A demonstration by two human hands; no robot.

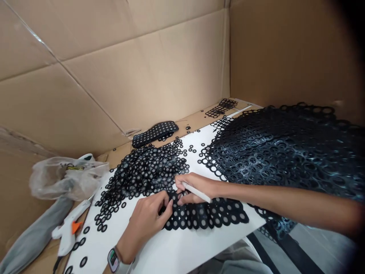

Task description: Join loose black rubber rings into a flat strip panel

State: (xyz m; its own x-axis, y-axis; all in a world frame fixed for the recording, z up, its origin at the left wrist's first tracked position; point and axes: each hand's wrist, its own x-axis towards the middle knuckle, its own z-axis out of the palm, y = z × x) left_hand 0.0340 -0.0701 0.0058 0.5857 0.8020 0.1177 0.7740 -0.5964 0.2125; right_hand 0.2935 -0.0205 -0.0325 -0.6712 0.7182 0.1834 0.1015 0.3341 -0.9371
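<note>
A black strip with rows of pale round dots [212, 215] lies across the front of the white board [182, 243]. At its left end, my left hand [151, 213] is closed with thumb and fingers pinching the strip's edge. My right hand [196, 186] grips a slim white pen-like stick [197, 192], its tip hidden among the fingers over the strip's upper left part. Just beyond both hands spreads a heap of small black rings [142, 171], some with pale centres. Whatever lies between my left fingertips beyond the strip's edge is hidden.
A large black sheet of linked rings [285, 152] covers the right side. A folded dotted black strip [155, 134] lies at the back. On the left are a white glue gun [68, 230] with an orange trigger and a clear plastic bag [68, 179]. Cardboard walls [159, 68] enclose the board.
</note>
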